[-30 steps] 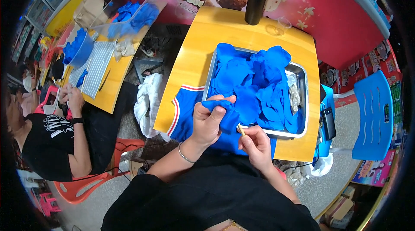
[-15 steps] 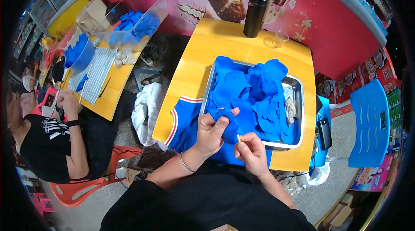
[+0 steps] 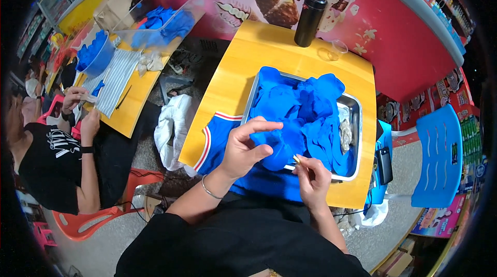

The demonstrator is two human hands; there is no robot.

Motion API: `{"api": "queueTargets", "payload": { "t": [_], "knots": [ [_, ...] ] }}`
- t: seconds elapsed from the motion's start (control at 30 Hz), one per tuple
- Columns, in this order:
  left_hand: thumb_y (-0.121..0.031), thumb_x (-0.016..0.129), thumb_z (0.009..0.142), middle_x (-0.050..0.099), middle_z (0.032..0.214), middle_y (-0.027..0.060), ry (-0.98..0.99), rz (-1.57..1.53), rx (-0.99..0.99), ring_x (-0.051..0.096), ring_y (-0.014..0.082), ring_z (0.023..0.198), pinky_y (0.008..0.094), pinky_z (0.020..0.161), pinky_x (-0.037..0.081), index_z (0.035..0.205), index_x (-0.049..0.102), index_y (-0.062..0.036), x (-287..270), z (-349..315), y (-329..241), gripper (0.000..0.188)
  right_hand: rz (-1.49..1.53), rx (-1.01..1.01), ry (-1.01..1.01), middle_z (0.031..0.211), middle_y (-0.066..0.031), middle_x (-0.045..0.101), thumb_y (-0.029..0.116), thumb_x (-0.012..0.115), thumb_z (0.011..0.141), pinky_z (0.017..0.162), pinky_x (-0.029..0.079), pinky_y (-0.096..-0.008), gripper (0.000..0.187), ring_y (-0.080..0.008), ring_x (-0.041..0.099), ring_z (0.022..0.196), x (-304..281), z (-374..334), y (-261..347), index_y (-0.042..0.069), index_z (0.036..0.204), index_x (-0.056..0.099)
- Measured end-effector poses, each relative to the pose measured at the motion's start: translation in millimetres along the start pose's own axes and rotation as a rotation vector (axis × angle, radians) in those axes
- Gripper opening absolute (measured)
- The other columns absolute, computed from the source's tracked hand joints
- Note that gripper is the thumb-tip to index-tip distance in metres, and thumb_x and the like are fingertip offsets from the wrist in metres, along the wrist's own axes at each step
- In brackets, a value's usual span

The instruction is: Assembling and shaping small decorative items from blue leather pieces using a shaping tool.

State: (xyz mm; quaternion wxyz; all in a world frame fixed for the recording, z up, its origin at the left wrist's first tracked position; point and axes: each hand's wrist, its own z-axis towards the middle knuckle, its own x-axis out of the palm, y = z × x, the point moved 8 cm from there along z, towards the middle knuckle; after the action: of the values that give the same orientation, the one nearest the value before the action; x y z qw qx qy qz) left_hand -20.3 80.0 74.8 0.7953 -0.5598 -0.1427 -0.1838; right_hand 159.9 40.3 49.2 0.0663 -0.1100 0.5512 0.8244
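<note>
My left hand [image 3: 243, 148] is open, with thumb and forefinger spread apart. A loose blue fabric-like piece [image 3: 279, 154] lies just beyond its thumb; whether the hidden fingers touch it I cannot tell. My right hand [image 3: 313, 176] is closed in a pinch on a thin yellowish stick [image 3: 296, 159], whose tip is next to the blue piece. Both hands are over the near edge of a metal tray [image 3: 358, 121]. Thin, rounded blue pieces [image 3: 321, 102] are heaped in the tray, with a crumpled beige bundle [image 3: 345, 136] at its right side.
Under the tray's left side lies blue cloth [image 3: 215, 134] with red-white trim. A black flask [image 3: 310, 20] and a clear cup [image 3: 336, 50] stand at the yellow table's back. A blue chair [image 3: 439, 155] is at right. At left, another person [image 3: 54, 160] works at a second table [image 3: 137, 88].
My left hand has opened from its grip on the blue piece, which now lies lower beyond the thumb. My right hand has shifted slightly right, still pinching the stick.
</note>
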Motion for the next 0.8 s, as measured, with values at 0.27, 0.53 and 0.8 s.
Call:
{"api": "queueTargets", "payload": {
  "t": [0.27, 0.53, 0.8],
  "knots": [
    [-0.017, 0.070, 0.080, 0.060, 0.075, 0.0042, 0.038, 0.122, 0.110, 0.046, 0.0079, 0.067, 0.0211, 0.060, 0.037, 0.090, 0.067, 0.0001, -1, -2, -5, 0.020, -0.060, -0.074, 0.044, 0.078, -0.0112, 0.062, -0.010, 0.056, 0.081, 0.053, 0.046, -0.0216, 0.019, -0.0128, 0.060, 0.060, 2, -1, 7, -0.003, 0.098, 0.060],
    [-0.013, 0.070, 0.080, 0.059, 0.074, 0.0043, -0.017, -0.319, 0.026, 0.048, 0.0080, 0.065, 0.0239, 0.063, 0.044, 0.085, 0.067, -0.0017, 7, -14, 19, 0.013, 0.471, 0.224, 0.193, 0.082, -0.0074, 0.061, 0.000, 0.054, 0.087, 0.057, 0.047, -0.0222, 0.014, -0.0112, 0.059, 0.065, 25, -11, -1, 0.000, 0.101, 0.057],
    [-0.009, 0.072, 0.078, 0.066, 0.080, 0.0105, -0.101, -0.086, 0.071, 0.057, 0.0130, 0.072, 0.0254, 0.064, 0.045, 0.082, 0.062, -0.0008, 2, -18, 2, 0.013, 0.024, -0.076, 0.064, 0.088, -0.0033, 0.058, -0.001, 0.054, 0.088, 0.053, 0.043, -0.0191, 0.016, -0.0086, 0.058, 0.065, 17, -2, 20, 0.005, 0.102, 0.054]
  ]
}}
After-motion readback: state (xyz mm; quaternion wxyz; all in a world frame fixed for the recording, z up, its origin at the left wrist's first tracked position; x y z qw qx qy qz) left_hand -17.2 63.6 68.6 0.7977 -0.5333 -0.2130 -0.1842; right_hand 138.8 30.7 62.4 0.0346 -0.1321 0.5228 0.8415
